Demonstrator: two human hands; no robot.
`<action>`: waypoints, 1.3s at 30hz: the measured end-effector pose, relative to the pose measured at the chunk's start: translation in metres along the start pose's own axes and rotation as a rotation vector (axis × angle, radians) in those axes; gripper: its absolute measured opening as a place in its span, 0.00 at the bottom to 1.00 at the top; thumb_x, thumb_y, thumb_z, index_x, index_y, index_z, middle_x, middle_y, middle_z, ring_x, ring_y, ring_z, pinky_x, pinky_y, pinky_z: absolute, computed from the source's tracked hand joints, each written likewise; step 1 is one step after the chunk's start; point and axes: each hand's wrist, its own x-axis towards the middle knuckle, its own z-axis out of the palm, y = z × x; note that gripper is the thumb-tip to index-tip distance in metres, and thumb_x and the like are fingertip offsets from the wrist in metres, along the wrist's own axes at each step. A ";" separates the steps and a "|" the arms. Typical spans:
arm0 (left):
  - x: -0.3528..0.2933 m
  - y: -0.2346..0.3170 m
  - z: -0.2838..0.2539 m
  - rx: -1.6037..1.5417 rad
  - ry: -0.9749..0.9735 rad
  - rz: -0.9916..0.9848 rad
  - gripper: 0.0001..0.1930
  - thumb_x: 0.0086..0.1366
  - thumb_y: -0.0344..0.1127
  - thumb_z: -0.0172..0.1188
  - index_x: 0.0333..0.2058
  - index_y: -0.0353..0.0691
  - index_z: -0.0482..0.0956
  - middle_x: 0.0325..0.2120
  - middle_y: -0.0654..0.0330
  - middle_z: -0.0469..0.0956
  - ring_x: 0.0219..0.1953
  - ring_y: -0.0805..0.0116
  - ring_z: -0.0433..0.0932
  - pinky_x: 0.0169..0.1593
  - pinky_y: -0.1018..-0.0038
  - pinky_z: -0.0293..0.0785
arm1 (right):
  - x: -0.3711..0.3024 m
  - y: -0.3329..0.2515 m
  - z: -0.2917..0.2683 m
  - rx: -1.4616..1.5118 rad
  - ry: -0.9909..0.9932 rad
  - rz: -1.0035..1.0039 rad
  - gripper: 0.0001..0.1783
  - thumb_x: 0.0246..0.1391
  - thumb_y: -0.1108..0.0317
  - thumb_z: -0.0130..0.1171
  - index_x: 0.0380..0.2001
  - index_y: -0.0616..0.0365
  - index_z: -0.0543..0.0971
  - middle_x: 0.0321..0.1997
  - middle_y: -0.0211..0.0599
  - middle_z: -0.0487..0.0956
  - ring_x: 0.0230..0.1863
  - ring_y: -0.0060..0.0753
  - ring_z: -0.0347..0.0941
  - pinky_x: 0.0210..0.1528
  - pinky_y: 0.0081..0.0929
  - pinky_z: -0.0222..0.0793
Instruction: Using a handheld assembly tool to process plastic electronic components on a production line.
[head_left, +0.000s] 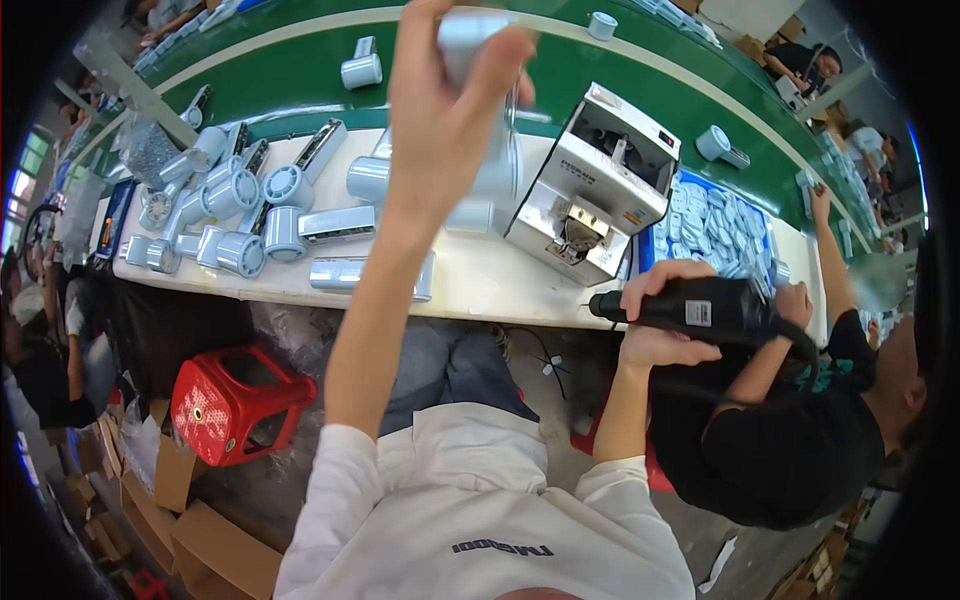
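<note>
The left hand point(440, 130) grips a blurred pale-blue housing point(464, 40) raised near the counter's point(480, 280) far edge, while the right hand point(652, 345) wraps a black electric screwdriver point(728, 306), presumably supporting its weight.

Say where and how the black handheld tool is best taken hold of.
Probably by the body just behind the narrow nose, from the near side: the black handheld tool points left, its cord at the other end, so fingers and thumb can close across the rounded casing, clear of both. The right hand grips it there.
</note>
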 end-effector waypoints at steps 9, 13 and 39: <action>0.099 -0.190 -0.019 0.375 -0.328 -0.469 0.27 0.60 0.54 0.58 0.48 0.36 0.69 0.36 0.55 0.77 0.34 0.68 0.77 0.40 0.72 0.73 | -0.010 0.002 -0.005 -0.019 0.121 -0.078 0.52 0.34 0.15 0.39 0.37 0.59 0.61 0.26 0.38 0.64 0.10 0.25 0.58 0.11 0.20 0.57; 0.109 -0.249 -0.037 0.812 -0.395 -0.381 0.33 0.58 0.59 0.57 0.52 0.36 0.69 0.43 0.51 0.76 0.45 0.60 0.75 0.50 0.64 0.70 | -0.013 0.003 -0.008 0.015 0.134 -0.104 0.52 0.34 0.15 0.38 0.37 0.60 0.61 0.25 0.38 0.64 0.10 0.25 0.58 0.12 0.21 0.58; 0.008 0.050 -0.165 1.223 -1.003 -0.259 0.25 0.46 0.26 0.65 0.47 0.42 0.74 0.53 0.55 0.70 0.52 0.55 0.71 0.51 0.67 0.70 | -0.019 0.006 -0.005 -0.003 0.111 -0.188 0.52 0.37 0.16 0.38 0.38 0.62 0.61 0.24 0.38 0.63 0.10 0.25 0.57 0.11 0.19 0.54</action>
